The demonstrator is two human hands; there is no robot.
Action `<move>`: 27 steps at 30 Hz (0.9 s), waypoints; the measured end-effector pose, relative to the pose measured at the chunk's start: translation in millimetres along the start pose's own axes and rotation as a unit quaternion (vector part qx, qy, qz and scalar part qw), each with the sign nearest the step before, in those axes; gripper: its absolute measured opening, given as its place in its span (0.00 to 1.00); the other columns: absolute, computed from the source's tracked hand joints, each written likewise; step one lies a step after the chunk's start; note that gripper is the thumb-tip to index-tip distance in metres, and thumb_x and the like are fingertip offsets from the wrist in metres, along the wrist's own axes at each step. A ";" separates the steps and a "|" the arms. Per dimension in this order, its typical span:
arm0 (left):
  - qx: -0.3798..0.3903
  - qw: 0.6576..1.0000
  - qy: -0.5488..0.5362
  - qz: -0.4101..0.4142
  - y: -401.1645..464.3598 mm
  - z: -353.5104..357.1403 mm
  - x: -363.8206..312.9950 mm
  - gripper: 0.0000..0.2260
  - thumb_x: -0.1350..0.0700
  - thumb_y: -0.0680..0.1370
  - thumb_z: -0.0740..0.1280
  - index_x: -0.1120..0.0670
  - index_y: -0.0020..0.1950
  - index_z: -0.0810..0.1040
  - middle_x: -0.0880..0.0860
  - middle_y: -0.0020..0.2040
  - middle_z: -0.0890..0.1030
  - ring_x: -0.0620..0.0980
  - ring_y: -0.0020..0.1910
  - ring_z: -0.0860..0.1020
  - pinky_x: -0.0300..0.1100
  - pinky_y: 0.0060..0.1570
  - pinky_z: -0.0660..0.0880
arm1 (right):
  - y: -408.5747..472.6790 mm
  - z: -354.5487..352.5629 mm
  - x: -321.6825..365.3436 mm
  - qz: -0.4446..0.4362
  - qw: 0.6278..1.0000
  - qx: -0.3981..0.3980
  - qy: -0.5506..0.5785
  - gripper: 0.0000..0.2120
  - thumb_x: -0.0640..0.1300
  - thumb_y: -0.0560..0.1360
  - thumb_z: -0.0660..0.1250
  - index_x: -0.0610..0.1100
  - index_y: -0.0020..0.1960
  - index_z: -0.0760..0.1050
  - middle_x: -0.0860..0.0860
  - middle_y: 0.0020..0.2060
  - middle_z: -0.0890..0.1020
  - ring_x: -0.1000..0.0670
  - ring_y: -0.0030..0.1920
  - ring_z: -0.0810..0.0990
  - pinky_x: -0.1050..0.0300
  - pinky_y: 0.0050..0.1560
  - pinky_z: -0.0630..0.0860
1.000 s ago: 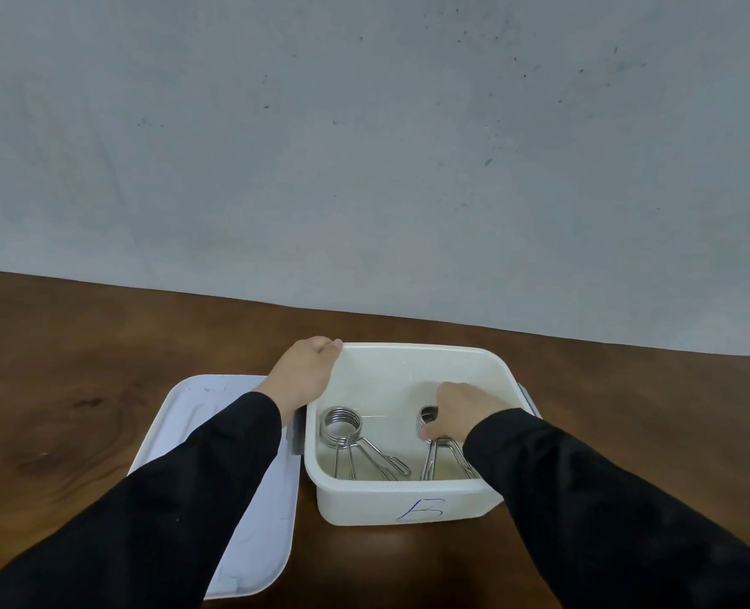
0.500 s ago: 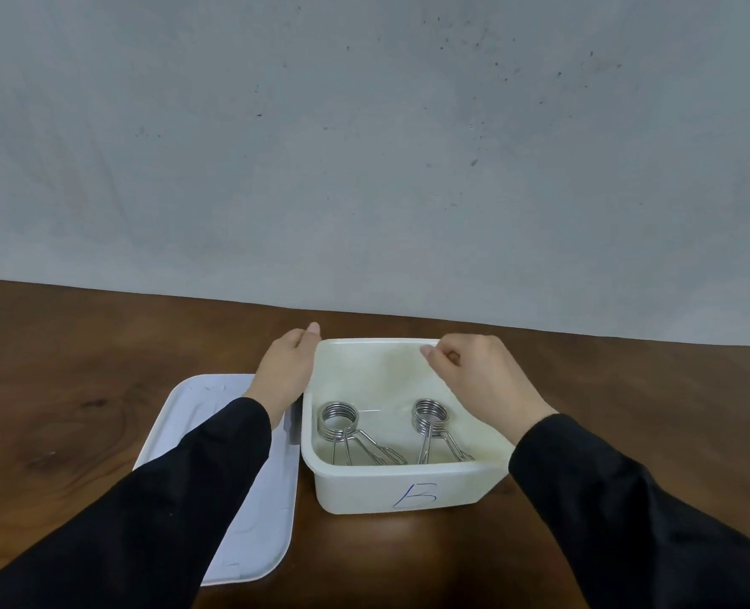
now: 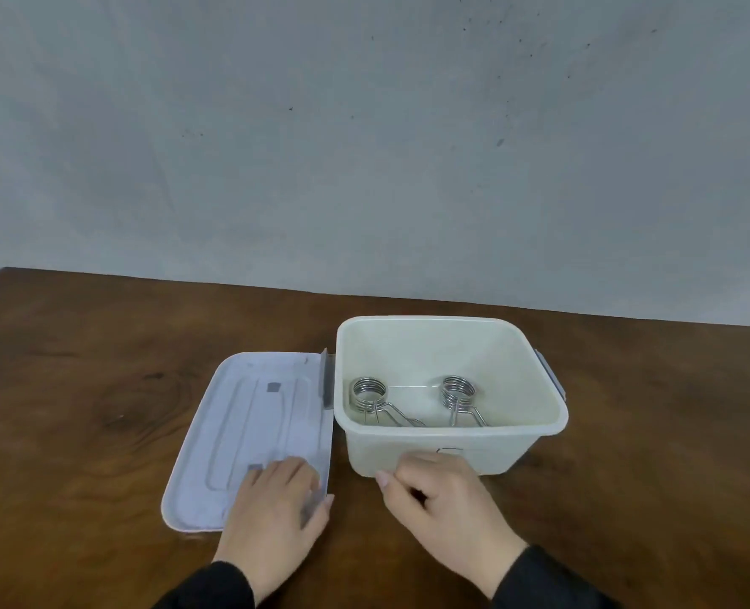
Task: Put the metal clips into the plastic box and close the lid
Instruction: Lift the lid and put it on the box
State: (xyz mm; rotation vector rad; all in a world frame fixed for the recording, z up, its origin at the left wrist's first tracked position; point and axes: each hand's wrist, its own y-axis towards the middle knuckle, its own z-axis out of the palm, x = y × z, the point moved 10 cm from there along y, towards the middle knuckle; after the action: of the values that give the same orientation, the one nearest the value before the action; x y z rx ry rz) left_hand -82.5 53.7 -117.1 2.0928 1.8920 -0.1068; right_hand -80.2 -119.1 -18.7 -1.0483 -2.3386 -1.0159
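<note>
Two metal clips [image 3: 412, 400] in open plastic box [image 3: 434, 450] — left hand [image 3: 276, 516] on lid [image 3: 250, 432].

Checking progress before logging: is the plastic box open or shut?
Open. The plastic box has no cover; its lid lies flat on the table beside it, under the left hand.

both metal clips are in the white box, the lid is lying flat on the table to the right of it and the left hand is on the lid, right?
Not quite. The head view shows the lid lying flat on the table to the left of the white box, not the right. The rest holds: both metal clips are in the box, and the left hand is on the lid's near end.
</note>
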 end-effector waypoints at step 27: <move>-0.434 0.845 -0.313 -0.002 9.4 -287.5 -88.8 0.10 0.57 0.85 0.52 0.48 0.48 0.69 0.42 0.40 0.70 0.32 0.36 0.70 0.27 0.35 0.67 | 43.7 -169.7 -43.6 0.176 0.952 -0.215 0.131 0.32 0.53 0.82 0.62 0.55 0.80 0.51 0.57 0.79 0.60 0.57 0.77 0.60 0.51 0.76 0.62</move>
State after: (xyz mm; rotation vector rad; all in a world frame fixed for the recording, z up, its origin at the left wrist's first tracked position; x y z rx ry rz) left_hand -128.7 48.9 180.4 1.2158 1.1928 0.0597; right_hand -10.5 -246.5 88.6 -1.3328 -1.6767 -1.4475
